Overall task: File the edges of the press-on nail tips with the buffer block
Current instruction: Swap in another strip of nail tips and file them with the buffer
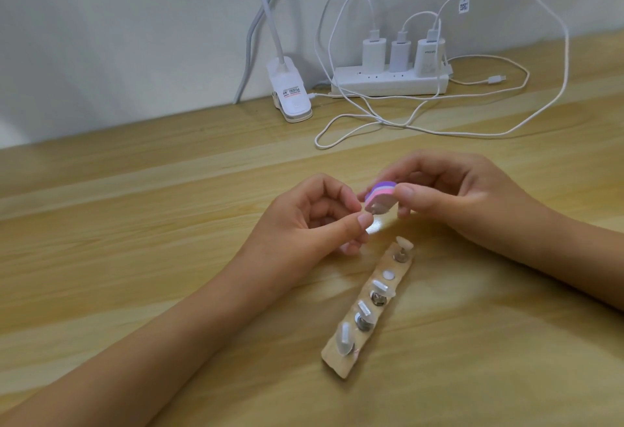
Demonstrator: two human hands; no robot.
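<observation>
- I take the holder strip (pixel 338 360) as my landmark: a beige strip lying on the wooden table (pixel 135 224), running from near me away and to the right.
- Four clear nail tips (pixel 345 338) stand along it on metal studs, and a white round pad (pixel 388 274) sits between the far two.
- My left hand (pixel 304 224) hovers just beyond the strip's far end, to its left. Its thumb and forefinger are pinched narrowly together on something small and pale, which I take for a nail tip, though it is mostly hidden.
- My right hand (pixel 472 200) is beyond the strip's far end and to its right, with its thumb and fingers curled around the buffer block (pixel 380 198).
- The block, with purple, pink and grey layers, is above the table straight beyond the strip's far end, its lower end touching the left fingertips.
- Well beyond the strip, by the wall, I see a white power strip (pixel 388 83) with chargers, loose white cables (pixel 371 119) and a clip lamp (pixel 290 95).
</observation>
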